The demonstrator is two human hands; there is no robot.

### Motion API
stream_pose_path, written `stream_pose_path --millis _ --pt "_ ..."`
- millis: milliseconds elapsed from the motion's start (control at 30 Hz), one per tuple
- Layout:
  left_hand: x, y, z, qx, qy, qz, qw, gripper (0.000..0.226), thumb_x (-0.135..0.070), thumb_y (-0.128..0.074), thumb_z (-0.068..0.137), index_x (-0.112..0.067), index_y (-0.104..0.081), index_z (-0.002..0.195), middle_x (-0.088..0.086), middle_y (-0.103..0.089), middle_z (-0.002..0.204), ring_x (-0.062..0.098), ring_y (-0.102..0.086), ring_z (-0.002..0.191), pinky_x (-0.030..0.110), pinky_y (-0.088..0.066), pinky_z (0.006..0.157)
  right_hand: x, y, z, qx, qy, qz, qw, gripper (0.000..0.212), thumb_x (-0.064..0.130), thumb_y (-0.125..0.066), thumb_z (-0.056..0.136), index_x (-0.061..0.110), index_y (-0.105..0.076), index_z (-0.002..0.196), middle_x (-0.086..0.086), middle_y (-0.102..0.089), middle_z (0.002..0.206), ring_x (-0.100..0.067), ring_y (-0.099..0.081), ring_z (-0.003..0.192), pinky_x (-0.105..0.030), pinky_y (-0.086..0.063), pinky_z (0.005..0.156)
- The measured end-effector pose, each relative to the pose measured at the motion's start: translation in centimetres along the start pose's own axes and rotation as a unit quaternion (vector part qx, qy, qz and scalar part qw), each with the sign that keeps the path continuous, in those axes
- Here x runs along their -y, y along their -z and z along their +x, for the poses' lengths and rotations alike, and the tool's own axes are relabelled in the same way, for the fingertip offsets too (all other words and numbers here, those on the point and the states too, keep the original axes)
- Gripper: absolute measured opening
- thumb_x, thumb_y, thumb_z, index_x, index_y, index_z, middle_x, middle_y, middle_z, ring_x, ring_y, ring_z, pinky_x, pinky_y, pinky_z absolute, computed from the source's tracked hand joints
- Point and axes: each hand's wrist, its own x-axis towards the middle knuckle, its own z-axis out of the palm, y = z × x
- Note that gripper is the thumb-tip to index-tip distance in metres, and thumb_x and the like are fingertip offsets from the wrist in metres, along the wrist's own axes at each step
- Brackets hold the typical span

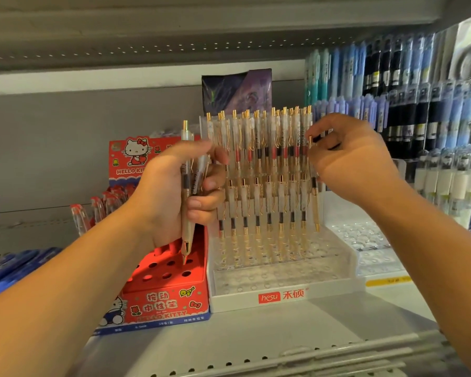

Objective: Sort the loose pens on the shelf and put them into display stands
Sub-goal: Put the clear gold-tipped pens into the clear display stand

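Both my forearms reach up from below. My left hand (172, 194) curls its fingers round a bunch of pens (187, 191); my right hand (351, 159), back toward me, pinches a single pen (314, 197) near its top.

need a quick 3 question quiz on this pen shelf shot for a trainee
1. True or false: the left hand grips at least two frosted white pens with gold tips.
2. What stands directly left of the clear tiered plastic display stand? A) red cardboard pen stand with round holes B) green metal basket C) wooden crate
3. Fill in: the right hand pinches a single frosted pen at the ___ end of the clear stand's rows.
Key: 1 true; 2 A; 3 right
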Motion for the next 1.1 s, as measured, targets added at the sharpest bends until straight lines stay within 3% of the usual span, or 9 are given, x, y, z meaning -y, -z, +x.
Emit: stream_pose_path --millis 67,167,333,467,600,667,733,867,1100 --pt "0.0 0.1 0.0 -0.003 0.003 -0.032 0.999 0.02 -0.029 -0.048 0.074 -0.013 -0.057 0.081 0.001 -0.036 0.061 0.009 -0.026 0.039 0.014 -0.021 0.039 -0.1 0.1 -0.1 0.011 -0.001 -0.017 1.0 0.028 0.006 -0.054 0.086 0.03 -0.062 0.096 0.009 -0.054 0.064 0.002 -0.05 0.043 -0.014 -0.043 0.04" --pt "0.2 0.0 0.2 -0.017 -0.005 -0.042 0.999 0.018 -0.023 -0.043 0.07 -0.011 -0.054 0.079 0.002 -0.039 0.061 0.01 -0.027 0.039 0.014 -0.024 0.037 0.0 0.3 0.0 0.06 -0.024 -0.068 0.996 0.024 0.007 -0.058 0.085 0.031 -0.058 0.086 -0.002 -0.065 0.079 -0.018 -0.066 0.062 -0.032 -0.06 0.056" --pt "0.5 -0.2 0.7 -0.047 -0.041 0.012 0.998 0.017 -0.013 -0.045 0.09 -0.005 -0.061 0.091 0.005 -0.051 0.064 0.011 -0.038 0.045 0.021 -0.033 0.039 -0.3 0.8 -0.5 0.132 -0.067 -0.126 0.981 0.029 0.004 -0.063 0.084 0.033 -0.058 0.088 -0.006 -0.068 0.093 -0.027 -0.072 0.079 -0.046 -0.062 0.066" --pt "0.5 -0.6 0.7 -0.064 -0.062 0.088 0.992 0.024 -0.014 -0.046 0.099 -0.006 -0.069 0.102 0.008 -0.069 0.078 0.016 -0.057 0.058 0.025 -0.048 0.055 -0.3 1.3 -1.0 0.135 -0.064 -0.139 0.979 0.03 0.004 -0.063 0.085 0.034 -0.059 0.089 -0.004 -0.069 0.093 -0.027 -0.072 0.08 -0.045 -0.062 0.067" --pt "0.3 -0.8 0.4 -0.036 -0.051 0.102 0.993 0.025 -0.015 -0.043 0.102 -0.008 -0.065 0.11 0.013 -0.075 0.098 0.021 -0.069 0.076 0.026 -0.054 0.063 -0.3 1.3 -1.7 0.102 -0.014 -0.199 0.975 0.027 0.015 -0.06 0.087 0.038 -0.062 0.101 0.006 -0.067 0.088 -0.014 -0.064 0.063 -0.021 -0.049 0.045" --pt "0.3 -1.0 0.4 -0.027 -0.042 0.089 0.995 0.025 -0.014 -0.042 0.101 -0.007 -0.064 0.111 0.015 -0.074 0.101 0.022 -0.071 0.081 0.027 -0.056 0.064 -0.3 1.1 -2.1 0.062 0.031 -0.223 0.972 0.027 0.021 -0.063 0.087 0.036 -0.064 0.109 0.006 -0.064 0.099 -0.012 -0.062 0.073 -0.028 -0.056 0.061" --pt "0.3 -1.2 0.3 -0.022 -0.038 0.079 0.996 0.024 -0.013 -0.042 0.101 -0.006 -0.063 0.11 0.018 -0.074 0.101 0.023 -0.072 0.081 0.029 -0.057 0.064 0.2 0.8 -2.4 0.012 0.087 -0.177 0.98 0.028 0.02 -0.064 0.086 0.031 -0.065 0.112 0.004 -0.062 0.101 -0.014 -0.061 0.08 -0.036 -0.057 0.076" --pt "0.3 -1.3 0.4 -0.014 -0.041 0.076 0.996 0.022 -0.014 -0.044 0.101 -0.008 -0.062 0.111 0.017 -0.074 0.102 0.025 -0.073 0.083 0.031 -0.059 0.066 3.2 -0.6 -3.5 0.053 0.152 0.013 0.987 0.025 0.012 -0.064 0.084 0.025 -0.067 0.105 0.009 -0.066 0.091 -0.003 -0.062 0.078 -0.02 -0.056 0.068" --pt "0.4 -1.3 0.2 -0.006 -0.06 0.061 0.996 0.021 -0.015 -0.046 0.101 -0.011 -0.058 0.117 0.012 -0.071 0.081 0.023 -0.07 0.071 0.028 -0.058 0.059 5.2 -3.7 -4.2 0.134 0.105 0.155 0.973 0.023 0.007 -0.075 0.083 0.014 -0.068 0.104 0.002 -0.07 0.089 -0.017 -0.068 0.074 -0.013 -0.053 0.061"
